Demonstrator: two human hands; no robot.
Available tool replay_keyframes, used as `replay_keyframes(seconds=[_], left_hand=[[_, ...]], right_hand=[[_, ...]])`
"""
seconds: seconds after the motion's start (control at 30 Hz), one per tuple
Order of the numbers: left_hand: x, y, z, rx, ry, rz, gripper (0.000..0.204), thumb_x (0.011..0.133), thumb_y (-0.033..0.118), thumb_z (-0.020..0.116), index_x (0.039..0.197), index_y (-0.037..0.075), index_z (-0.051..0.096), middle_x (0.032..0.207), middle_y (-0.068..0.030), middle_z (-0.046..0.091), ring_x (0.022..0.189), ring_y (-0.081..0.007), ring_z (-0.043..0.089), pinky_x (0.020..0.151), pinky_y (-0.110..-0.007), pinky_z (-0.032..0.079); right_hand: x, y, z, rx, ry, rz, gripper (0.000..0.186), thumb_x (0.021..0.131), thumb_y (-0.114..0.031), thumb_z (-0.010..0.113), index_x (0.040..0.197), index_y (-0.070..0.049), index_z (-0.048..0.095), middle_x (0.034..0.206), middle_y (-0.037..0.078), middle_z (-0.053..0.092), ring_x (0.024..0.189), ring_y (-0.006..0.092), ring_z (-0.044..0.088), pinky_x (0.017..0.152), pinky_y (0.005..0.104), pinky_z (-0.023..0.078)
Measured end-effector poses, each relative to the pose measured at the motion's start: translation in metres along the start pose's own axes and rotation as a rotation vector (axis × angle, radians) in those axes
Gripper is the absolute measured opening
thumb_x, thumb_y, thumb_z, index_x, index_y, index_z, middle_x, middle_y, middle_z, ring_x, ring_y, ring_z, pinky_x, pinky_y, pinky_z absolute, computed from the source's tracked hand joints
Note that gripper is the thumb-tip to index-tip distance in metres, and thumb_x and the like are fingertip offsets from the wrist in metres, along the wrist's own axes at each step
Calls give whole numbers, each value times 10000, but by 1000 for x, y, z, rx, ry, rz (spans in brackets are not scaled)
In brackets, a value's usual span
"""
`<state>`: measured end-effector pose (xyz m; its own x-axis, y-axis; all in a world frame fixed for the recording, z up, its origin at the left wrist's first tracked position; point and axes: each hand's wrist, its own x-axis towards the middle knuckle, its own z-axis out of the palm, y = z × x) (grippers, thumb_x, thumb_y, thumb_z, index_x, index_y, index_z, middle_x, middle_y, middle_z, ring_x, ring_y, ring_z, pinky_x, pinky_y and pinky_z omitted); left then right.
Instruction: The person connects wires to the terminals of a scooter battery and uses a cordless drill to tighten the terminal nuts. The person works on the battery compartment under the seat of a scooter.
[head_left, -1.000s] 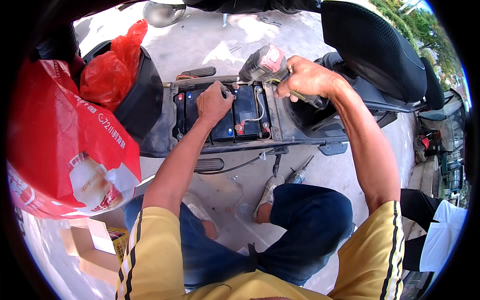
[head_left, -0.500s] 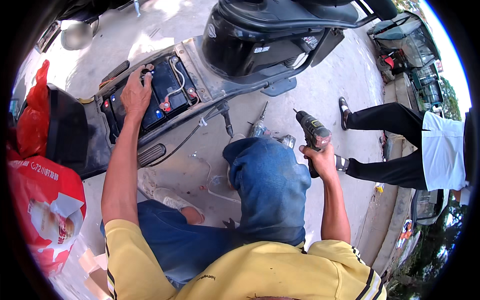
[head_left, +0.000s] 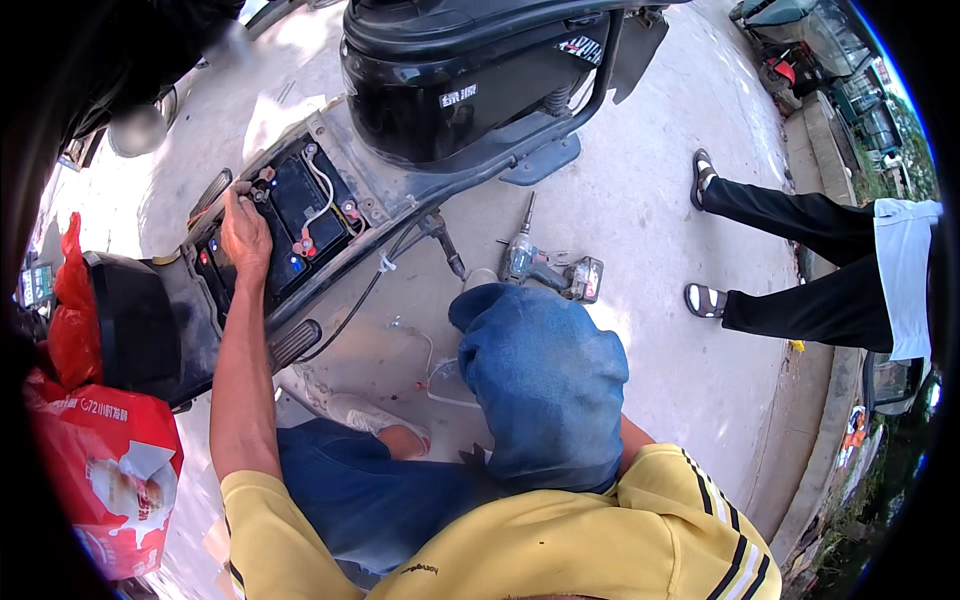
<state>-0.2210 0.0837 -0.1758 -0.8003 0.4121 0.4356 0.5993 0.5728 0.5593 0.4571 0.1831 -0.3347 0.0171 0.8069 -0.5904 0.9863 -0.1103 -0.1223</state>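
My left hand [head_left: 246, 235] rests over the black batteries [head_left: 290, 190] in the open floor compartment of an electric scooter [head_left: 440, 110]. Its fingers are drawn together beside a battery terminal [head_left: 265, 176]; whatever lies between them is too small to make out. A pale cable [head_left: 328, 190] with ring ends joins terminals on the batteries. Only a bit of my right arm [head_left: 634, 437] shows, behind my denim-covered knee [head_left: 545, 385], which hides the right hand. On the ground beyond that knee lies a cordless power tool [head_left: 540, 262] with a long socket bit.
A red bag [head_left: 120, 480] and a knotted red plastic bag [head_left: 75, 310] are at my left, by the scooter's black seat end [head_left: 135, 320]. To the right stands a person in black trousers [head_left: 800, 225]. A thin wire [head_left: 430, 375] lies near my foot.
My left hand has slid left and toward me along the batteries. My right hand, which held a cordless drill up, has dropped out of sight behind the knee, and the drill is hidden.
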Motion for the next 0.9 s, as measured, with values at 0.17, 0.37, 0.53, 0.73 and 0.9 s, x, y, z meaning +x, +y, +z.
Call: replay_keyframes(seconds=[0.17,0.37,0.53,0.73,0.9], left_hand=[[-2,3,-1,22,53,-47,224,1118,221,458,1285,143,586,1079,-212,752,1031,-458,709,871,-535,530],[-4,24,-14,55,-55,-158,234,1088,235,503,1260,159,642,1080,-217,749,1020,-465,702,872,-550,522],[-2,19,-14,-14,-42,-216,275,1082,261,489,1250,169,687,1111,-218,752,1050,-465,702,915,-545,521],[9,9,-16,9,-32,-179,327,1086,259,458,1279,113,678,1274,-188,711,1133,-442,680,977,-522,522],[7,6,8,-4,-25,-108,376,1099,354,492,1305,102,679,1244,-185,716,1142,-433,673,960,-518,519]], right_hand=[[1,26,25,-76,-109,-14,768,792,-380,816,1405,-1,553,1208,229,745,1154,400,703,1022,457,528],[16,62,30,-75,-143,-49,855,792,-354,821,1474,20,468,1246,218,736,1182,393,694,1059,444,517],[22,97,-10,11,-59,-80,932,791,-333,825,1531,38,397,1277,209,729,1205,387,686,1090,434,508],[-34,262,-134,231,285,318,1126,781,-234,832,1619,82,150,1430,253,628,1281,404,645,1138,420,486],[-150,419,-261,284,932,809,1105,807,-211,802,1658,-12,126,1417,307,596,1275,454,625,1080,520,508]])
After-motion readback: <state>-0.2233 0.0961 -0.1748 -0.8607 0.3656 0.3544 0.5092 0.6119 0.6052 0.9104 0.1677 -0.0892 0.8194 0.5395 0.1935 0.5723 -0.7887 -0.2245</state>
